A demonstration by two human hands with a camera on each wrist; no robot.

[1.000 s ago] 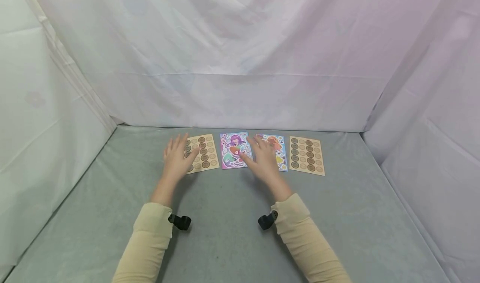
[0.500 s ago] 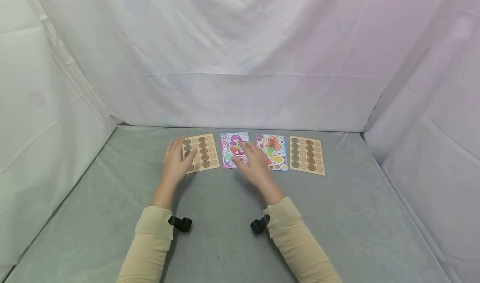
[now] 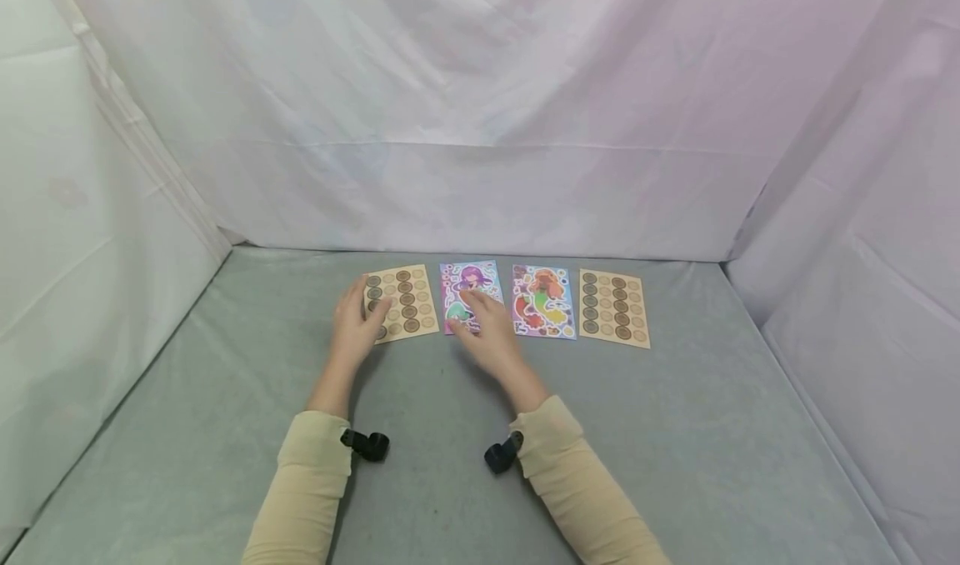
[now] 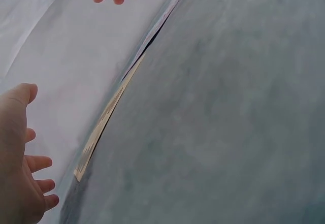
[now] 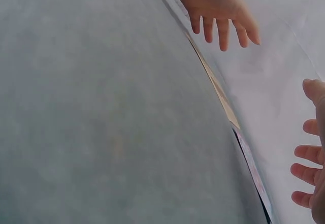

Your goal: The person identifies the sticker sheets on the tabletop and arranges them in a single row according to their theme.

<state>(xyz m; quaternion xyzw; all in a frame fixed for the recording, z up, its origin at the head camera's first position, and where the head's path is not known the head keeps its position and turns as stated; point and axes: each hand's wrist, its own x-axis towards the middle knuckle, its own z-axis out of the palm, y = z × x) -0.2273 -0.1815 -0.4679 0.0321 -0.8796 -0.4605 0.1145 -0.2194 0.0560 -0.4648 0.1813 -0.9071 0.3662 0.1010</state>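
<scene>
Four sheets lie in a row at the table's back. At the left is a beige sheet point(image 3: 415, 302) printed with round coin-like circles. Beside it lies a purple-edged mermaid sticker sheet point(image 3: 476, 280), then a blue-edged mermaid sticker sheet point(image 3: 545, 305). Another beige circle sheet point(image 3: 615, 308) ends the row on the right. My left hand point(image 3: 356, 325) hovers over the left beige sheet's near-left edge, fingers spread and holding nothing. Above the purple sheet's lower part hangs my right hand point(image 3: 492, 337), also empty, covering some of its print. Both wrist views show the hands raised off the surface.
A grey cloth-covered table point(image 3: 435, 482) carries the sheets. Pale fabric walls point(image 3: 480, 132) rise behind it and along both sides. Each wrist wears a small black camera point(image 3: 366, 445).
My right hand has moved left, from over the blue-edged sheet to the purple one, uncovering the blue sheet. My left hand has barely shifted. The sheets lie where they were.
</scene>
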